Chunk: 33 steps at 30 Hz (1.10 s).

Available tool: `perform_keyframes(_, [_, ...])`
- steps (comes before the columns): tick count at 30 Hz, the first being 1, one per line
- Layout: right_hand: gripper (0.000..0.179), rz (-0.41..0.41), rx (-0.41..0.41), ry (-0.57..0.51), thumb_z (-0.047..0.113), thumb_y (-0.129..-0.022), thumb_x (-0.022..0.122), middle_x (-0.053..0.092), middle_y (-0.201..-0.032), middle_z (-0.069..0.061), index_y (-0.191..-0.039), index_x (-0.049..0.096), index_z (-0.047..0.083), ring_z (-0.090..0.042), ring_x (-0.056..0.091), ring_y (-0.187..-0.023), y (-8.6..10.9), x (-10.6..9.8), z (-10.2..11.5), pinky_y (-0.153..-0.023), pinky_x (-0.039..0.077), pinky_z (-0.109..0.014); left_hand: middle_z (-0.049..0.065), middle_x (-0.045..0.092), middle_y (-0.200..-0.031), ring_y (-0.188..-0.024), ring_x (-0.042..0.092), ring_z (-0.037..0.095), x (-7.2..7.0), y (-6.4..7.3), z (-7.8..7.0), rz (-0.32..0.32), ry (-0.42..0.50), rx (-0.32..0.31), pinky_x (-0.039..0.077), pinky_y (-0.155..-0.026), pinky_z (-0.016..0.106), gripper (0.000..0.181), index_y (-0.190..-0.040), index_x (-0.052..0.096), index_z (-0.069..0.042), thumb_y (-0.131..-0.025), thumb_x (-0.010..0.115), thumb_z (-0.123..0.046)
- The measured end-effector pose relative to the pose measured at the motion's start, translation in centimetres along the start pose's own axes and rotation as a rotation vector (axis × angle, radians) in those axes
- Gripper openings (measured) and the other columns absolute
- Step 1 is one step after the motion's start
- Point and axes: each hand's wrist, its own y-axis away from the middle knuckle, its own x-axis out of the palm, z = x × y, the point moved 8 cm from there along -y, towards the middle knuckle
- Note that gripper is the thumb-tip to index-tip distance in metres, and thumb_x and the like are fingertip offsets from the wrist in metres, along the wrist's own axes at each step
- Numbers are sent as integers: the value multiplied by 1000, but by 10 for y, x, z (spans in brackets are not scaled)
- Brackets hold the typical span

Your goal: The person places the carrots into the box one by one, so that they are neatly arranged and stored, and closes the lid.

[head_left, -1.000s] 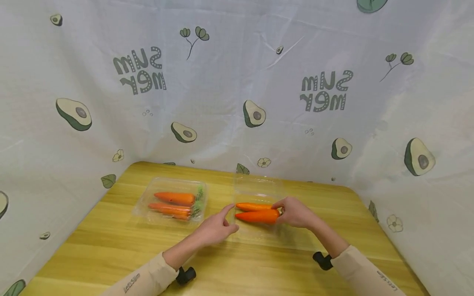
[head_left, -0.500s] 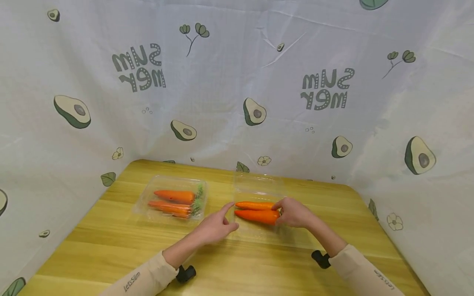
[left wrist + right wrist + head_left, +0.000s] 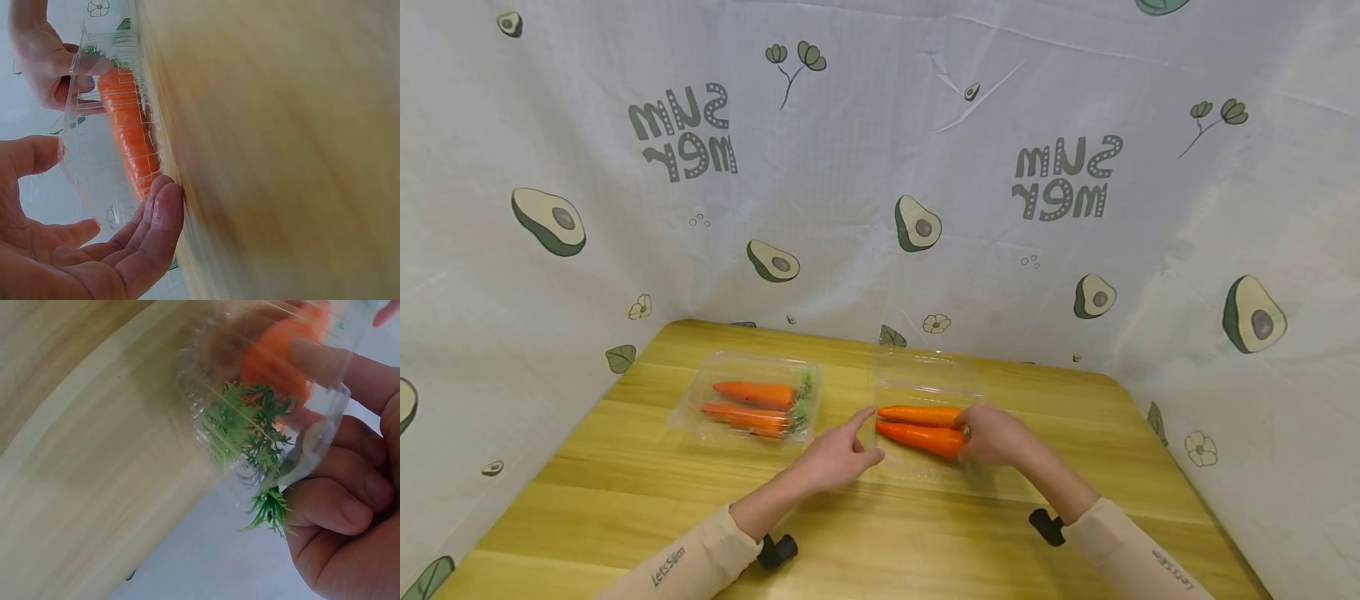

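Note:
Two orange carrots (image 3: 917, 433) lie side by side in a clear plastic box (image 3: 925, 373), whose lid stands folded back behind it. My left hand (image 3: 835, 458) is at the box's left end, with index finger and thumb spread. In the left wrist view its fingertips touch the clear wall beside a carrot (image 3: 125, 119). At the other end, my right hand (image 3: 998, 435) grips the thick end of a carrot (image 3: 275, 359). One finger reaches inside the box, while others curl outside the wall. Green carrot tops (image 3: 269, 506) poke past the rim there.
Another clear box (image 3: 700, 367) on the left holds several carrots with green tops, seen through its plastic. Both boxes rest on a wooden table (image 3: 625, 492). A white curtain (image 3: 850, 150) printed with avocados hangs behind and at both sides.
The thick end of the front carrot has swung slightly toward me. My right fingers have shifted a little at the carrot ends; my left hand keeps its place.

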Motion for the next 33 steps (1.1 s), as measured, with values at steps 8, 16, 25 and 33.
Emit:
perform_keyframes(8, [42, -17, 20, 33, 12, -73, 84, 71, -104, -5, -113, 76, 5, -20, 58, -83, 0, -2, 1, -73, 51, -38, 1, 63, -79, -60, 51, 15, -1, -1, -1, 0, -6, -1, 43, -54, 32, 76, -160, 27, -16, -97, 65, -34])
perform_keyframes(16, [37, -39, 18, 53, 15, -77, 82, 72, -111, -7, -112, 76, 8, -22, 63, -89, 2, -3, 5, -74, 54, -42, 1, 63, -80, -61, 52, 16, -1, 0, -1, 0, -10, -5, 43, -55, 32, 75, -160, 27, -16, -98, 65, -34])
perform_keyframes(25, [31, -73, -8, 113, 9, -76, 80, 73, -101, -5, -107, 77, 5, -18, 56, -76, 6, -2, 11, -62, 48, -36, 1, 63, -80, -60, 51, 15, -1, 1, -2, -1, 4, -8, 42, -54, 32, 76, -160, 28, -15, -97, 66, -34])
perform_keyframes(33, [30, -82, -25, 119, 3, -74, 77, 71, -97, -4, -104, 77, 6, -19, 55, -77, 7, -4, 14, -61, 46, -36, 1, 63, -81, -62, 52, 16, -1, 1, -2, -2, 18, -11, 43, -55, 32, 76, -160, 28, -15, -97, 66, -33])
